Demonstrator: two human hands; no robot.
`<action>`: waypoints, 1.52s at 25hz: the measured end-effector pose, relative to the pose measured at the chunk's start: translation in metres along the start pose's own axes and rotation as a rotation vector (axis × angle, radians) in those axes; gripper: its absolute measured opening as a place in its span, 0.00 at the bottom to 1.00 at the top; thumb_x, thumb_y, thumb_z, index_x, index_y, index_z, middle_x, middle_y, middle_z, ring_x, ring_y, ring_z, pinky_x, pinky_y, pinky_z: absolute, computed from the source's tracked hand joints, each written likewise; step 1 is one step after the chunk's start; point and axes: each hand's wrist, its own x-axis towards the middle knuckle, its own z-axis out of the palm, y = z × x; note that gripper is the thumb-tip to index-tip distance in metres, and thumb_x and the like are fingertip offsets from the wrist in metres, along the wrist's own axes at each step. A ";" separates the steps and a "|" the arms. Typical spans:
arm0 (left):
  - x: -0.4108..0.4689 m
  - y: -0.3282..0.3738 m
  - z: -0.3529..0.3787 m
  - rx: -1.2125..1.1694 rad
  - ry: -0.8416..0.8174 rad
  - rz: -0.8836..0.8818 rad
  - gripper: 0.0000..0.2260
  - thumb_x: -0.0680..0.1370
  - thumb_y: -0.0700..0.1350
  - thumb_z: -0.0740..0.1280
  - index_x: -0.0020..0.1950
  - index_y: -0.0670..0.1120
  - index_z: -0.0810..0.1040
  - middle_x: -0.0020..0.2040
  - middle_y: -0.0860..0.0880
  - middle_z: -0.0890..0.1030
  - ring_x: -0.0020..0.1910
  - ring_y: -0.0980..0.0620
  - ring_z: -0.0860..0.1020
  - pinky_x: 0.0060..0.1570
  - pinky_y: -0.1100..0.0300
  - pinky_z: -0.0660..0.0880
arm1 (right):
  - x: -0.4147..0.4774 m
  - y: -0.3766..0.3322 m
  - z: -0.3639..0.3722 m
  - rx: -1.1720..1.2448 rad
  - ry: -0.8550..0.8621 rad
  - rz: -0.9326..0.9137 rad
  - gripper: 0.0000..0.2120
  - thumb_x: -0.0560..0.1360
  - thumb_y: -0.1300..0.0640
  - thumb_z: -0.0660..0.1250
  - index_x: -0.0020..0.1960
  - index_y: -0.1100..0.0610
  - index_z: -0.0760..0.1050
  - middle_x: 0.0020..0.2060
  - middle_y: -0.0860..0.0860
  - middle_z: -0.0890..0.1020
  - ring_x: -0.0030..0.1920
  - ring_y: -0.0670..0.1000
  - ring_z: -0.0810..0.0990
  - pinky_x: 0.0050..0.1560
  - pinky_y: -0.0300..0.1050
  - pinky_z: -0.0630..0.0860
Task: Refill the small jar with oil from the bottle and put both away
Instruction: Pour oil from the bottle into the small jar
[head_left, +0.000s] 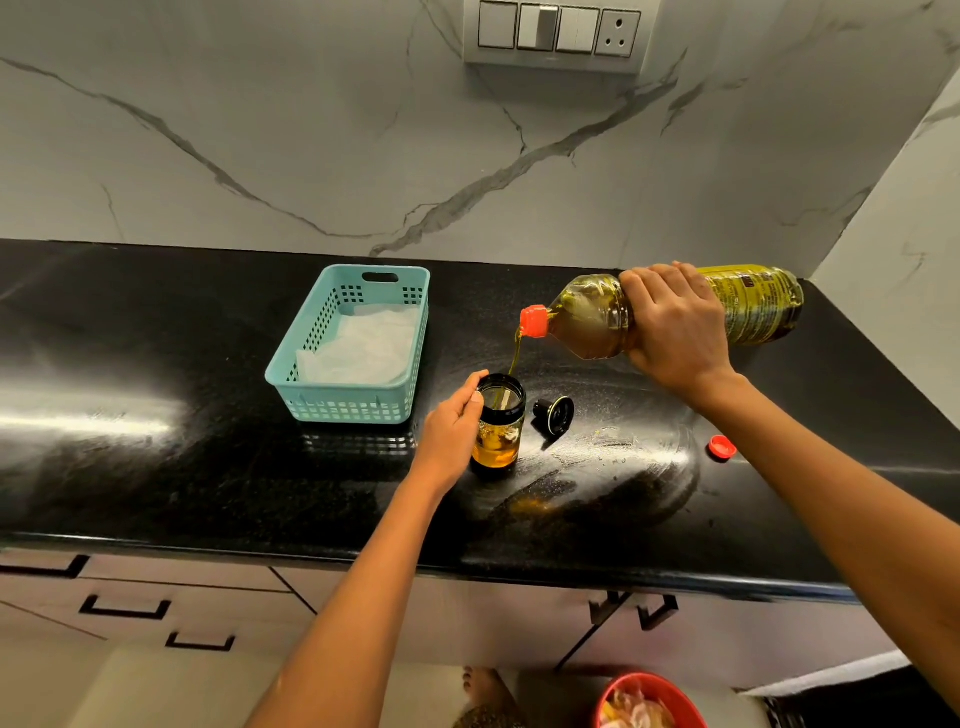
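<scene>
Over the glossy black stone worktop (208, 467), our left fingers (474, 387) wrap the small dark-rimmed glass jar (497, 423), right fingers (670, 280) clamp the tilted yellow-labelled plastic oil bottle (670, 312) mid-body, pouring; we judge both slippery, the bottle heavy.

Left hand (452, 431) curled around a small upright object, right hand (675, 332) raised, gripping from above.
</scene>
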 end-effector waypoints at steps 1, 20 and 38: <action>0.000 0.000 0.000 -0.001 0.001 0.000 0.17 0.81 0.48 0.53 0.69 0.56 0.68 0.41 0.57 0.71 0.38 0.66 0.67 0.43 0.65 0.66 | 0.000 0.000 0.000 0.000 0.002 0.000 0.27 0.59 0.59 0.76 0.55 0.64 0.73 0.47 0.61 0.81 0.48 0.63 0.80 0.58 0.58 0.72; -0.001 0.002 0.000 0.002 0.003 0.000 0.17 0.81 0.47 0.53 0.69 0.56 0.67 0.38 0.60 0.68 0.37 0.67 0.66 0.43 0.68 0.65 | 0.002 0.003 0.000 -0.005 -0.012 0.002 0.25 0.61 0.58 0.74 0.56 0.64 0.73 0.48 0.61 0.81 0.50 0.63 0.79 0.59 0.58 0.71; -0.005 0.010 0.000 -0.001 0.014 -0.008 0.17 0.82 0.46 0.53 0.69 0.54 0.68 0.48 0.55 0.74 0.41 0.68 0.69 0.50 0.63 0.66 | -0.001 0.003 0.002 -0.001 -0.011 -0.012 0.25 0.62 0.58 0.76 0.56 0.64 0.74 0.49 0.62 0.81 0.50 0.64 0.79 0.59 0.59 0.72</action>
